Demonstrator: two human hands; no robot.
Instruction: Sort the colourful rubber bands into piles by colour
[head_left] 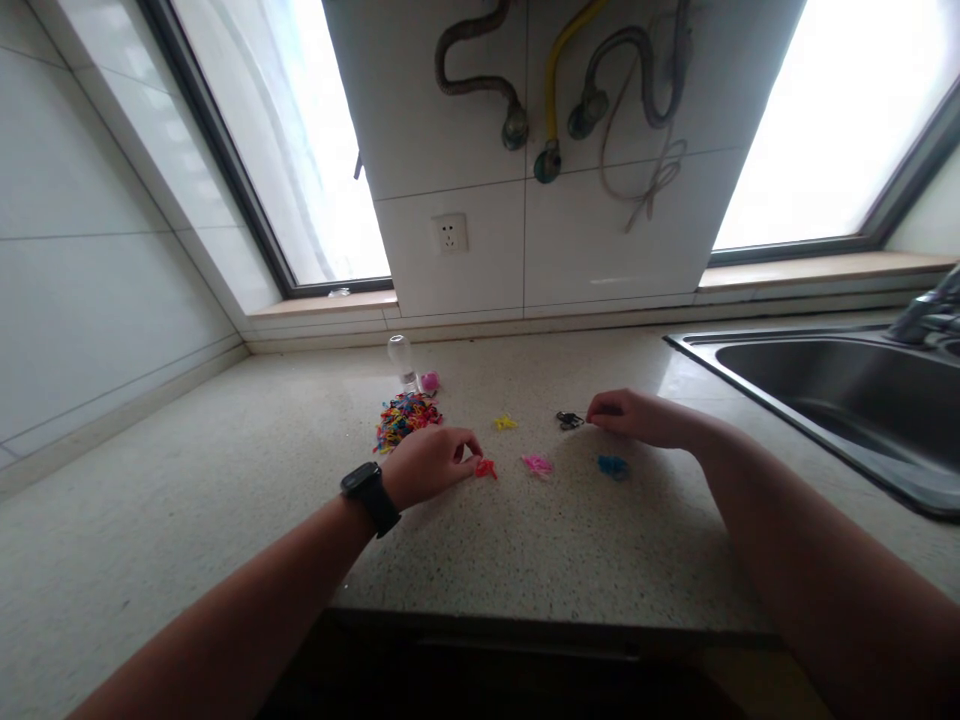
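Observation:
A large mixed heap of small coloured rubber bands (407, 421) lies on the speckled counter, partly behind my left hand (435, 464). That hand, with a black watch (370, 496) on its wrist, has thumb and finger pinched at a small red cluster of rubber bands (487, 469). My right hand (624, 415) pinches at the edge of a black cluster of rubber bands (569, 420). Between and around the hands sit separate clusters: yellow bands (505, 423), pink bands (538, 465) and blue bands (613, 466). Single bands are too small to make out clearly.
Behind the heap a clear bottle (401, 362) stands beside a round pink object (430, 381). A steel sink (810, 400) is set into the counter at right. The counter's front edge (555, 622) runs below my hands. Hoses (551, 90) and a socket (450, 233) are on the tiled wall.

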